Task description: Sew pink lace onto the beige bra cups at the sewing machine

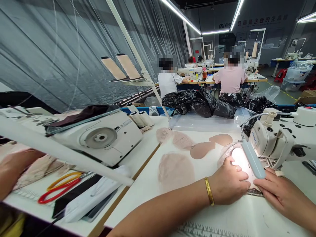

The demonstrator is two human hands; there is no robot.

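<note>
My left hand (229, 181), with a gold bangle and a ring, has its fingers bent and pressed onto a pale lace fabric piece (237, 157) below the sewing machine (269, 136). From the right, my right hand (281, 191) reaches to the same piece, its fingers stretched out low over the fabric edge. A grey-blue lamp (254, 160) on a flexible neck lights the fabric brightly and covers part of my right fingers. The needle area is largely hidden behind the lamp and hand.
Beige cup-shaped pieces (202, 150) and sheer lace pieces (175, 169) lie to the left. Another machine (101, 138), red-handled scissors (59, 189) and a neighbour's arm (17, 166) are further left. Black plastic bags (199, 102) lie beyond the table; people sit sewing behind.
</note>
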